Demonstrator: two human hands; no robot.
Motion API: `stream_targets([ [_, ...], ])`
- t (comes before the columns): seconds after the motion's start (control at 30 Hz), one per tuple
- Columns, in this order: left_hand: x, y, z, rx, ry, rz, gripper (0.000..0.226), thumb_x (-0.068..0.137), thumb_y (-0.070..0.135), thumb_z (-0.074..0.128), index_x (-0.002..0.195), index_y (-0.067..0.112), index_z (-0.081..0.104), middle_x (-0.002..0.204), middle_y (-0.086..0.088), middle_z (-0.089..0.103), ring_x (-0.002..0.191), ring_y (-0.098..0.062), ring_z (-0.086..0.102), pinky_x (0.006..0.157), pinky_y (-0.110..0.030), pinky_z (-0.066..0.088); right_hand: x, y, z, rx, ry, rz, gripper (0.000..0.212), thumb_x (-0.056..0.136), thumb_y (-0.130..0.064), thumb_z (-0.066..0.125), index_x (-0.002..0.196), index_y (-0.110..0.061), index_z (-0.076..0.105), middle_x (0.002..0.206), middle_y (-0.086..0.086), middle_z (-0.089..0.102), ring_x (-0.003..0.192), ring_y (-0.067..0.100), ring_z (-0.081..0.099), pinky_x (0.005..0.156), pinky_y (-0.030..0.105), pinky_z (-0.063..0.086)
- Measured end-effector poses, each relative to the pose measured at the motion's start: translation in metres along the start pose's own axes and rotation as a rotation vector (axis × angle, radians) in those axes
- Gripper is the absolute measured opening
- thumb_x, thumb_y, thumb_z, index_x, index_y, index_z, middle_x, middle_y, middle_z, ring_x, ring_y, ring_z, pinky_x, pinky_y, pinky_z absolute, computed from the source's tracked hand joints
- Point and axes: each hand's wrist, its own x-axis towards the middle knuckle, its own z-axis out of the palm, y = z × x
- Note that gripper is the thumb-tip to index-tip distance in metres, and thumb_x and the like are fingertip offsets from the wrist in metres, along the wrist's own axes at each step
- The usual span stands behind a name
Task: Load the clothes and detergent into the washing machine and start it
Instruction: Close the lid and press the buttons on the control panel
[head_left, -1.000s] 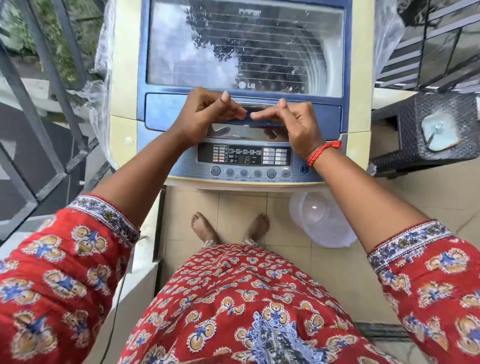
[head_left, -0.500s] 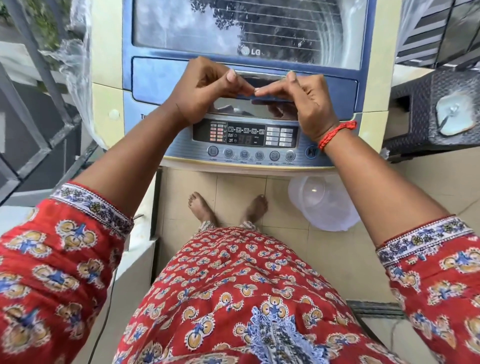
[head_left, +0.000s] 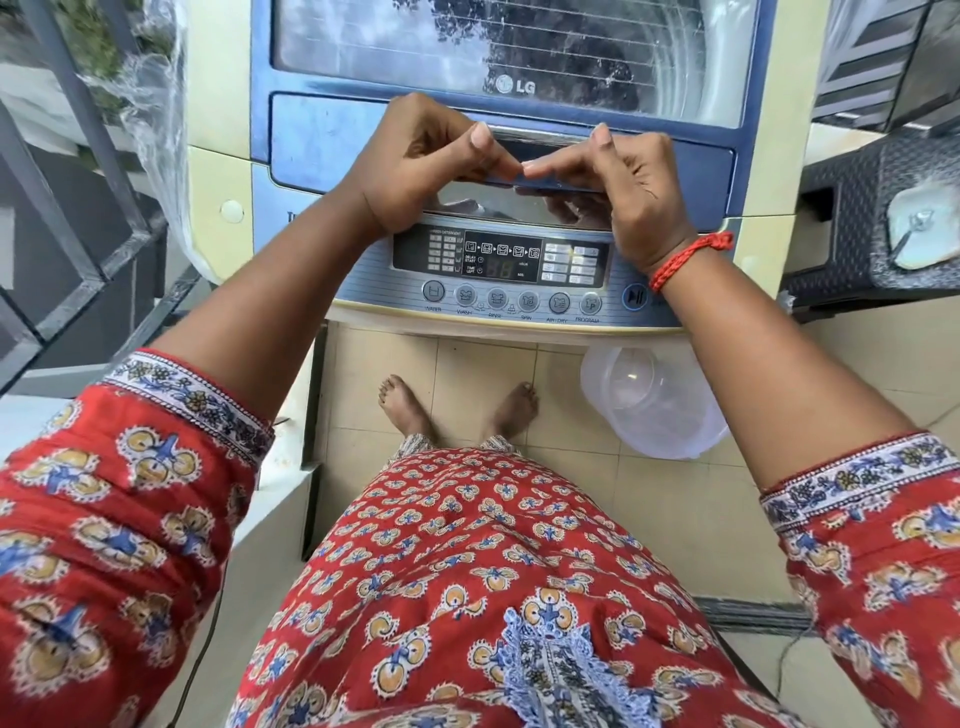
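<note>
Both hands barely shift; our left hand (head_left: 421, 166) and right hand (head_left: 623, 192) curl fingers under the lid handle (head_left: 540, 136), which runs left-right; lid (head_left: 467, 47) lifts away from us.

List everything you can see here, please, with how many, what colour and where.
washing machine: one, cream and blue, straight ahead, glass lid down
control panel: one, grey and black, front edge of machine
plastic tub: one, clear, on the floor tiles under the machine's front right
wicker stool: one, dark, right of machine
railing: one, grey metal, far left
plastic wrap: one, clear, machine's left side
bracelet: one, red, right wrist
left hand: fingers curled at the lid handle
right hand: same, fingertips meeting the left's
feet: two, bare, on the tiles
</note>
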Motion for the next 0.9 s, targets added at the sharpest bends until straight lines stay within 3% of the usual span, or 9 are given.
stream_targets([
  [0.1, 0.0001, -0.0006, 0.0001, 0.010, 0.000, -0.001, 0.069, 0.089, 0.063, 0.048, 0.104, -0.001, 0.070, 0.108, -0.022, 0.069, 0.096, -0.030, 0.071, 0.087, -0.038, 0.056, -0.0008, -0.0019, 0.0005, 0.008, 0.000, -0.005, 0.047, 0.104, -0.024, 0.034, 0.100, -0.004, 0.076, 0.086, 0.011, 0.076, 0.055, 0.028, 0.062, 0.053, 0.034, 0.043],
  [0.27, 0.0004, -0.0006, 0.0000, 0.003, 0.001, -0.001, 0.069, 0.088, 0.063, 0.049, 0.104, -0.001, 0.069, 0.109, -0.023, 0.068, 0.095, -0.031, 0.071, 0.086, -0.036, 0.056, 0.0004, -0.0020, 0.0005, 0.022, 0.000, 0.006, 0.048, 0.105, -0.025, 0.034, 0.100, -0.005, 0.077, 0.087, 0.014, 0.076, 0.054, 0.043, 0.060, 0.051, 0.040, 0.044],
  [0.43, 0.0003, -0.0005, -0.0002, 0.001, 0.011, 0.009, 0.069, 0.088, 0.064, 0.049, 0.103, 0.000, 0.070, 0.108, -0.022, 0.068, 0.094, -0.031, 0.072, 0.085, -0.035, 0.056, -0.0001, -0.0043, 0.0006, 0.036, -0.002, 0.016, 0.047, 0.104, -0.025, 0.034, 0.100, -0.003, 0.076, 0.086, 0.016, 0.076, 0.055, 0.046, 0.059, 0.050, 0.045, 0.045],
  [0.53, 0.0001, -0.0023, 0.0000, -0.008, 0.018, 0.013, 0.069, 0.087, 0.064, 0.050, 0.103, 0.000, 0.070, 0.107, -0.021, 0.069, 0.094, -0.031, 0.071, 0.085, -0.036, 0.056, 0.0009, -0.0044, -0.0003, 0.035, 0.000, 0.020, 0.047, 0.105, -0.024, 0.034, 0.100, -0.004, 0.076, 0.084, 0.019, 0.075, 0.052, 0.045, 0.058, 0.048, 0.039, 0.043],
  [0.67, -0.0004, -0.0040, -0.0002, -0.054, 0.014, -0.006, 0.068, 0.085, 0.064, 0.053, 0.101, 0.001, 0.070, 0.091, 0.001, 0.077, 0.094, -0.029, 0.072, 0.086, -0.036, 0.057, 0.0017, -0.0042, -0.0004, 0.048, 0.009, 0.040, 0.047, 0.104, -0.027, 0.034, 0.098, -0.009, 0.077, 0.081, 0.021, 0.074, 0.052, 0.047, 0.057, 0.047, 0.040, 0.040],
  [0.77, -0.0004, -0.0039, 0.0003, -0.063, 0.009, -0.005, 0.067, 0.084, 0.065, 0.053, 0.101, 0.003, 0.070, 0.090, 0.007, 0.077, 0.094, -0.027, 0.072, 0.086, -0.035, 0.057, 0.0027, -0.0026, -0.0005, 0.045, 0.002, 0.032, 0.047, 0.105, -0.028, 0.035, 0.098, -0.011, 0.078, 0.076, 0.031, 0.069, 0.050, 0.045, 0.057, 0.046, 0.042, 0.040],
  [0.9, -0.0013, -0.0030, 0.0012, -0.066, 0.015, -0.014, 0.070, 0.083, 0.066, 0.054, 0.100, 0.001, 0.070, 0.089, 0.006, 0.077, 0.093, -0.026, 0.072, 0.084, -0.034, 0.056, 0.0027, -0.0026, -0.0023, 0.039, -0.009, 0.021, 0.047, 0.105, -0.025, 0.034, 0.099, -0.007, 0.077, 0.067, 0.033, 0.065, 0.046, 0.041, 0.055, 0.049, 0.024, 0.035],
])
